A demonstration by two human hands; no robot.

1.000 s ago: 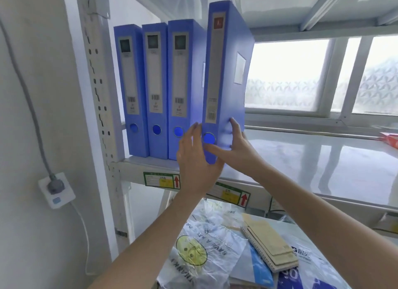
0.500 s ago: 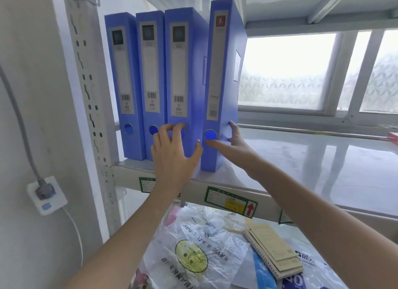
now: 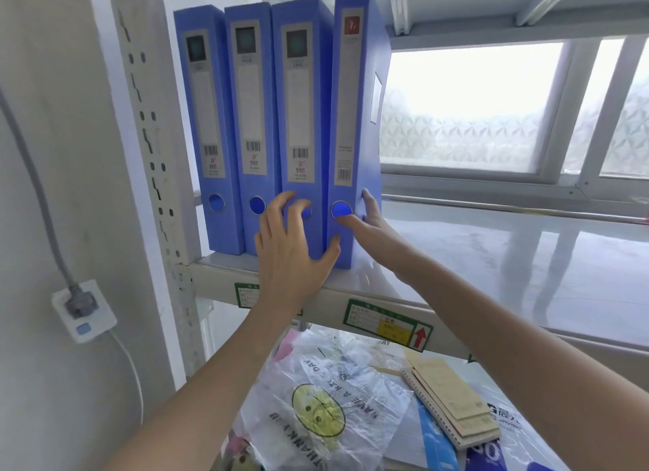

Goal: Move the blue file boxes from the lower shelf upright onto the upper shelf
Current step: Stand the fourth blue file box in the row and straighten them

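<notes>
Several blue file boxes stand upright in a row at the left end of the upper shelf (image 3: 491,260). The rightmost box (image 3: 354,102) rests on the shelf against its neighbour (image 3: 300,119). My right hand (image 3: 372,228) pinches the rightmost box low down, with the thumb on the spine's round hole and the fingers on its right side. My left hand (image 3: 288,256) lies spread on the neighbour's lower spine, its thumb touching the base of the rightmost box.
A perforated steel post (image 3: 151,137) bounds the row on the left. The upper shelf runs bare to the right, below a frosted window (image 3: 474,109). The lower shelf holds a smiley plastic bag (image 3: 323,407) and stacked notebooks (image 3: 453,400). A wall socket (image 3: 82,309) sits at left.
The rightmost box, held tilted above the shelf edge a second ago, now stands upright against the row. My left hand has shifted from it onto the neighbouring box's spine.
</notes>
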